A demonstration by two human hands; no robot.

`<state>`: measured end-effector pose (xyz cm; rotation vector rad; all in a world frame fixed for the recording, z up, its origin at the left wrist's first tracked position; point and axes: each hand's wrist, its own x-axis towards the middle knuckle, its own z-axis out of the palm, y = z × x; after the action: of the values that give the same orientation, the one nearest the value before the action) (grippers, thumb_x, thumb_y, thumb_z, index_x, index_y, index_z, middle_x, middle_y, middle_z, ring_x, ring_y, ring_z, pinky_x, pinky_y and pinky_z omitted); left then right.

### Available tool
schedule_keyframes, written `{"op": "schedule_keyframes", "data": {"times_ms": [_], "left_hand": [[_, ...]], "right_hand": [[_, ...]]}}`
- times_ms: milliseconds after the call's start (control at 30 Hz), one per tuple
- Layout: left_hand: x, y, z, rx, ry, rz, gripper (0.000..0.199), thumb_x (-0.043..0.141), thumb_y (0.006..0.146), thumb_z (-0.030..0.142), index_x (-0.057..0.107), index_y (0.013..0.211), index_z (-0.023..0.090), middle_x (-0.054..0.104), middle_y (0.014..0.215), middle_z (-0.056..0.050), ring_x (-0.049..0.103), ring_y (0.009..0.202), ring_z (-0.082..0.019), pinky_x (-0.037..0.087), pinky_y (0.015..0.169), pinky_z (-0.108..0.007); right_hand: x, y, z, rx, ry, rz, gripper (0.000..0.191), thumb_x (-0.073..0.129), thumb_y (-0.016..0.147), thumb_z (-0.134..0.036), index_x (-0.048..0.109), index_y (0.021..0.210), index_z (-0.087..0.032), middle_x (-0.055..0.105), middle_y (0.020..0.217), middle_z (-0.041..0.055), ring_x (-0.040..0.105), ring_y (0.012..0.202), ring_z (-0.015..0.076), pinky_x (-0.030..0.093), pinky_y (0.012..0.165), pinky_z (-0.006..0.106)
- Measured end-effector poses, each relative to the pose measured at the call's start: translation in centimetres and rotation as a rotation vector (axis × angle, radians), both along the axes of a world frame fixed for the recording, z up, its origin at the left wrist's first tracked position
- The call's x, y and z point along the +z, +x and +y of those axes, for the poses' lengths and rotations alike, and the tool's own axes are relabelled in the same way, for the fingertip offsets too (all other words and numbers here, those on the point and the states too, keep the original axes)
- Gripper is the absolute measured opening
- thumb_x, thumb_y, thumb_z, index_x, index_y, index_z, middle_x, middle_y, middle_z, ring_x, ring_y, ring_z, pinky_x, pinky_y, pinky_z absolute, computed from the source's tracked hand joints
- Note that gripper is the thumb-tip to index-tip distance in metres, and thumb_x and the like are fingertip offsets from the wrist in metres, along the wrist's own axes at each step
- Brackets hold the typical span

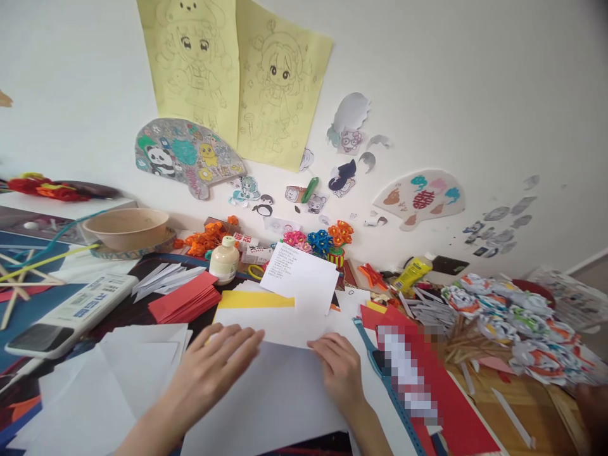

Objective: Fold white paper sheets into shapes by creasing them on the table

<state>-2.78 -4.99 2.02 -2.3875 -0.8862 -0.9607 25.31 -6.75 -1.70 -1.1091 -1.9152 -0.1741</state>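
A large white sheet of paper (270, 399) lies in front of me, its upper part meeting another white sheet (266, 323) that has a yellow strip (259, 299) along its far edge. My left hand (221, 361) is open over the left side of these sheets, fingers stretched out and nearly flat. On the right, my right hand (338, 364) has its fingers bent together at the paper's edge, pinching it; the thumb is mostly hidden. Just beyond stands or leans a white note (299, 272) with handwritten lines.
White papers (114, 373) and a power strip (71, 316) lie left. Red paper strips (185, 301) and a glue bottle (224, 261) sit behind. To the right are a blue watch (380, 367), red paper (456, 399) and several crumpled-paper flowers (517, 323).
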Motion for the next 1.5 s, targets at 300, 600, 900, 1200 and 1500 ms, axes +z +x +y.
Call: {"op": "schedule_keyframes", "data": {"times_ms": [300, 600, 900, 1200, 1500], "left_hand": [[-1.8, 0.9, 0.5, -0.056, -0.111, 0.007, 0.03, 0.036, 0.094, 0.006, 0.063, 0.101, 0.019, 0.068, 0.083, -0.002, 0.058, 0.09, -0.017, 0.035, 0.09, -0.039], [-2.0, 3.2, -0.6, -0.196, -0.106, 0.016, 0.029, 0.033, 0.098, 0.013, 0.062, 0.097, 0.016, 0.06, 0.072, 0.0, 0.054, 0.076, -0.015, 0.036, 0.088, -0.037], [-1.8, 3.7, -0.9, -0.209, -0.092, 0.029, 0.032, 0.031, 0.098, 0.013, 0.061, 0.087, 0.017, 0.057, 0.07, 0.0, 0.051, 0.071, -0.015, 0.037, 0.086, -0.037], [-2.6, 4.1, -0.8, -0.268, -0.176, 0.064, 0.035, 0.029, 0.098, 0.015, 0.054, 0.073, 0.018, 0.051, 0.064, 0.0, 0.047, 0.069, -0.016, 0.035, 0.085, -0.037], [-2.5, 4.1, -0.8, -0.295, -0.192, 0.045, 0.039, 0.026, 0.099, 0.016, 0.05, 0.068, 0.018, 0.05, 0.061, 0.001, 0.045, 0.066, -0.015, 0.035, 0.085, -0.037]], "right_hand": [[0.8, -1.5, -0.7, -0.005, 0.034, -0.069, 0.024, 0.049, 0.089, -0.008, 0.069, 0.098, -0.017, 0.071, 0.078, 0.0061, 0.062, 0.077, 0.0191, 0.052, 0.065, 0.032], [0.0, -4.9, -1.8, 0.05, 0.191, -0.249, 0.018, 0.054, 0.088, -0.006, 0.066, 0.097, -0.015, 0.07, 0.08, 0.0061, 0.062, 0.077, 0.0185, 0.05, 0.068, 0.031], [-0.6, -5.6, -1.7, 0.034, 0.271, -0.337, 0.012, 0.054, 0.087, -0.009, 0.064, 0.093, -0.013, 0.067, 0.078, 0.0067, 0.06, 0.071, 0.0168, 0.048, 0.061, 0.03], [-0.3, -5.6, -1.7, 0.14, 0.217, -0.449, 0.022, 0.046, 0.085, -0.014, 0.055, 0.066, -0.017, 0.051, 0.058, 0.0013, 0.045, 0.055, 0.0142, 0.031, 0.05, 0.03], [-0.5, -5.6, -1.7, 0.188, 0.17, -0.447, 0.017, 0.047, 0.078, -0.012, 0.052, 0.062, -0.017, 0.048, 0.058, 0.0014, 0.04, 0.056, 0.0149, 0.024, 0.051, 0.031]]}}
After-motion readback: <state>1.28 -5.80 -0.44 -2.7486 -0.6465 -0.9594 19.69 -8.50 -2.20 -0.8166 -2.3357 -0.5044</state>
